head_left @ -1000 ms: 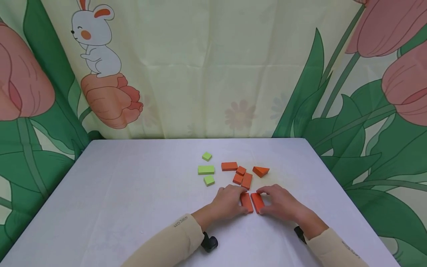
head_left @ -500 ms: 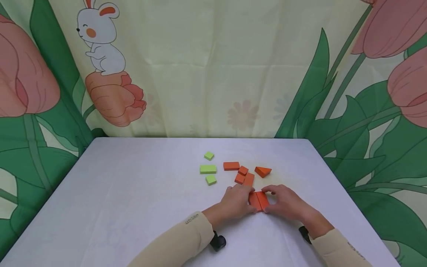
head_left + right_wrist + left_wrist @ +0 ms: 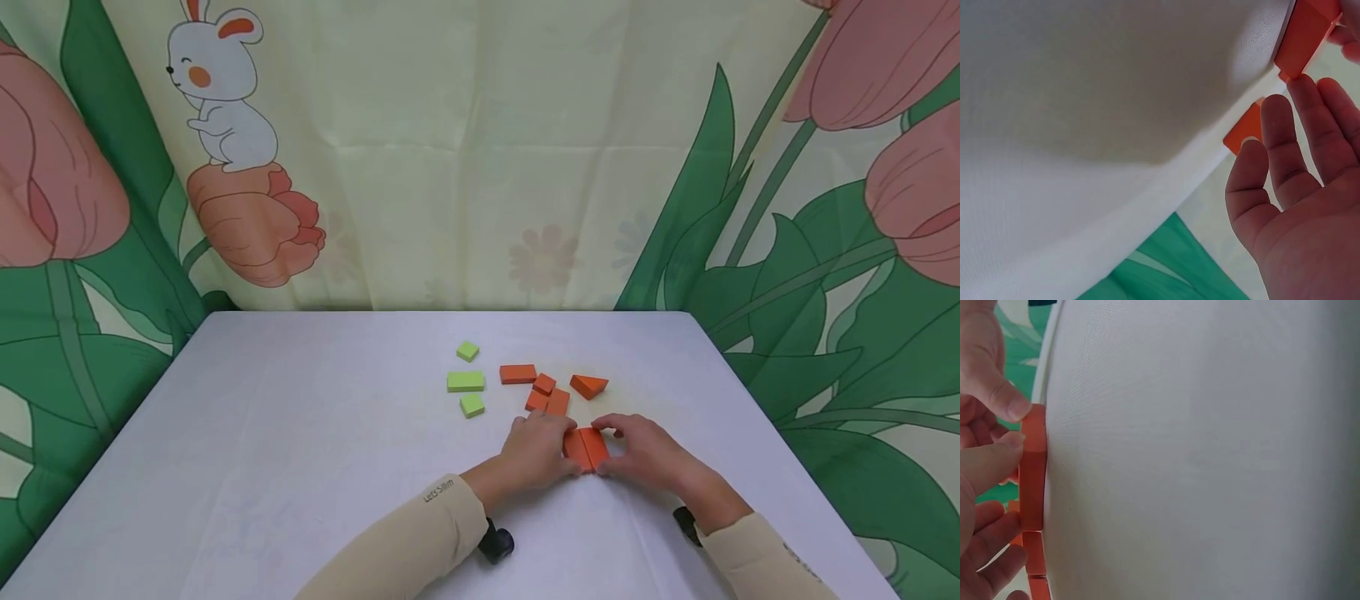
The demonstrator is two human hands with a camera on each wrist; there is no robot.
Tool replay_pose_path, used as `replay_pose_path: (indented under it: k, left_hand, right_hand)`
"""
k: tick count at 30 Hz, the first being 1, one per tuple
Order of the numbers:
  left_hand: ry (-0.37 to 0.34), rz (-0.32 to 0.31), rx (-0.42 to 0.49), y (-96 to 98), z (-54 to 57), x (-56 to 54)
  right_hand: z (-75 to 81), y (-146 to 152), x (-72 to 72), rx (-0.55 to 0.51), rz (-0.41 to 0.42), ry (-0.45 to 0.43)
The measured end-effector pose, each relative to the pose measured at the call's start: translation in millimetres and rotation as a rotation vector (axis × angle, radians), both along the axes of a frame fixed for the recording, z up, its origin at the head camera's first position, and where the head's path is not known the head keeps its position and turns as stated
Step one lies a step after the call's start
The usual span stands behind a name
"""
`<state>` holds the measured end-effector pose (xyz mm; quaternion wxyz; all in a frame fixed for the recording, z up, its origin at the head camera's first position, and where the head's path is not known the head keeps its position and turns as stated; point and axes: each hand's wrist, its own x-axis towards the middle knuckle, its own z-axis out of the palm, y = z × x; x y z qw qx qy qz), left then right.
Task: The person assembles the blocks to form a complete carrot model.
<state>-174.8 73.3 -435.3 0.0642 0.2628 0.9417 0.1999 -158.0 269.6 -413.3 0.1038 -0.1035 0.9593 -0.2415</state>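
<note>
Two flat red-orange rectangular blocks lie side by side with long edges together: the left block (image 3: 575, 452) and the right block (image 3: 596, 448). My left hand (image 3: 531, 452) holds the left block between thumb and fingers. Across from it, my right hand (image 3: 648, 455) grips the right block by its near and far ends. In the left wrist view both thumbs press against the near side of the orange blocks (image 3: 1033, 478). The right wrist view shows the right fingers (image 3: 1308, 134), one fingertip against an orange block (image 3: 1302, 37).
Beyond the hands lie an orange rectangle (image 3: 517, 374), small orange cubes (image 3: 543, 383), another orange block (image 3: 557, 402) and an orange triangle (image 3: 589, 386). Green blocks (image 3: 466, 382) sit to their left. A printed curtain (image 3: 465, 167) hangs behind the white table (image 3: 300, 433).
One second ago a narrow gap parted the two blocks in my hands. The left hand has moved right, and the blocks now touch. The other blocks have stayed put.
</note>
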Motion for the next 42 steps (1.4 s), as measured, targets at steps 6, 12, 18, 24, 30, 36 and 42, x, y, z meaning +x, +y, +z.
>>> replay_pose_path:
  k: [6, 12, 18, 24, 30, 36, 42]
  left_hand:
    - [-0.005, 0.012, 0.007, 0.9, 0.7, -1.8]
    - [-0.014, -0.010, 0.030, -2.9, 1.2, -5.5]
    - [-0.019, -0.002, 0.038, -17.8, 10.3, -25.2]
    - [-0.048, -0.028, 0.016, -29.4, 15.0, -44.4]
    - [-0.073, -0.042, 0.015, -33.6, 10.6, -60.0]
    - [-0.095, -0.052, 0.038, -27.9, 10.1, -68.9]
    - [-0.113, -0.053, 0.017, -19.7, 6.0, -72.5]
  right_hand:
    - [0.8, 0, 0.4, -0.019, 0.003, -0.009]
    - [-0.4, 0, 0.0, -0.012, -0.001, -0.018]
    - [-1.2, 0, -1.1, -0.006, -0.007, -0.035]
    - [-1.8, 0, -1.4, 0.007, -0.048, -0.080]
    - [-0.8, 1, -3.0, -0.002, -0.030, -0.078]
    - [-0.2, 2, -3.0, -0.010, -0.018, -0.060]
    - [-0.8, 3, -0.4, -0.007, -0.016, -0.051]
